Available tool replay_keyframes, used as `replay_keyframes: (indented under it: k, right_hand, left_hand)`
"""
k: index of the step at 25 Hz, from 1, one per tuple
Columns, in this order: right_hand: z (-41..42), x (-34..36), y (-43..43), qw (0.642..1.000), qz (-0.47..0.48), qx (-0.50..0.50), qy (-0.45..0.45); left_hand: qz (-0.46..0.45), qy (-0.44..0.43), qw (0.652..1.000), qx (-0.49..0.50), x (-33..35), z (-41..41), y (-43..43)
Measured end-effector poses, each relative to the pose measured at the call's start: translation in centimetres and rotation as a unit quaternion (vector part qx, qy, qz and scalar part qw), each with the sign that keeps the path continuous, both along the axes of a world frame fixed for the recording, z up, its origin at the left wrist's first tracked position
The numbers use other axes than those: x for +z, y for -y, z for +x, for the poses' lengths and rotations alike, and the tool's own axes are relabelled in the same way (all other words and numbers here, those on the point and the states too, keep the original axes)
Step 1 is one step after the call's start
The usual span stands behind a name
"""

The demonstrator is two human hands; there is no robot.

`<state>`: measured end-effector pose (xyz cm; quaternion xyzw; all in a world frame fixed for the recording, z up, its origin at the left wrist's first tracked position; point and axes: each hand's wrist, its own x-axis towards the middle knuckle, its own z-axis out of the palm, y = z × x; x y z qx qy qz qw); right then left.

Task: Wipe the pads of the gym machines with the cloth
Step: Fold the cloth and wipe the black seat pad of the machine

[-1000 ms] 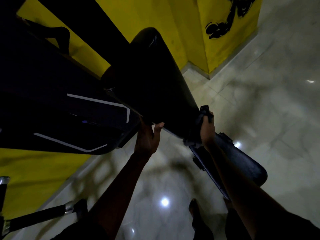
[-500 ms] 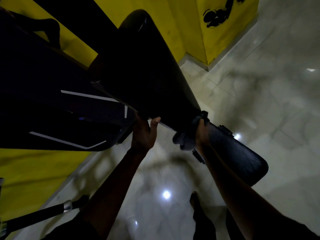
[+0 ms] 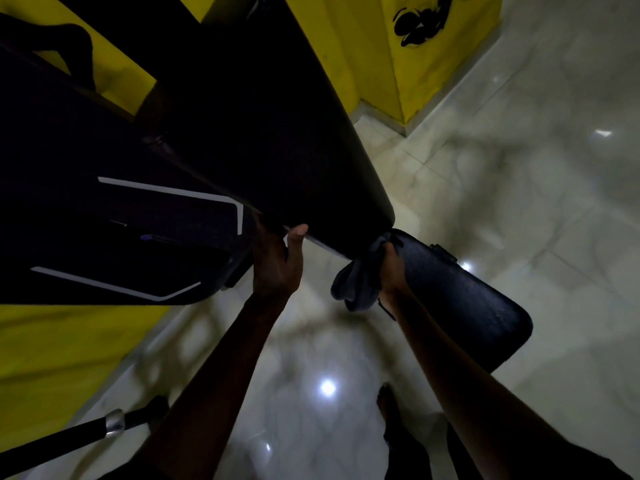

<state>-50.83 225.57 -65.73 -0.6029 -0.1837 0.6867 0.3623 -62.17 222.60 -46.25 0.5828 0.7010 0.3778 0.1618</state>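
A pale glossy tiled floor (image 3: 519, 209) is filling the right and lower parts of the view, and bright spots of light are reflecting off it, the strongest one (image 3: 327, 387) sitting low in the middle. Yellow walls (image 3: 426, 77) are meeting at a jutting corner in the upper right, and a black painted figure (image 3: 417, 24) is showing on one face near the top. More yellow wall (image 3: 52, 348) is showing at the lower left. A black bar with a silver collar (image 3: 115, 423) is running across the bottom left corner. A bare foot (image 3: 389, 410) is resting on the tiles near the bottom edge
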Motion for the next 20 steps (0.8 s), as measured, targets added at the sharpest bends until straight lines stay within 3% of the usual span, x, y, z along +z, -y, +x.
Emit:
replay_keyframes:
  k: [3,6,8,13,17,20]
  right_hand:
    - [-0.8,1.7,1.4,0.996,0.071,-0.057,0.015]
    - [-1.0,5.2,3.5,0.990,0.125,-0.043,0.058]
    - [-1.3,7.3,5.1,0.978,0.178,-0.024,0.104]
    - [-3.4,13.6,7.0,0.954,0.255,-0.050,0.150]
    - [-5.0,17.1,6.5,0.877,0.379,-0.153,0.253]
    - [-6.1,19.2,5.1,0.815,0.454,-0.195,0.302]
  left_hand:
    - [-0.020,-0.050,0.998,-0.037,1.3,-0.5,0.3]
    - [-0.062,-0.072,0.993,-0.069,2.7,-2.4,0.1]
    - [-0.010,-0.106,0.992,-0.062,3.8,-3.6,0.0]
    - [0.122,-0.071,0.984,-0.104,7.4,-4.1,-1.0]
    - [0.104,-0.062,0.975,-0.184,8.5,-6.8,-2.1]
    - [0.162,-0.079,0.958,-0.224,9.9,-7.8,-2.1]
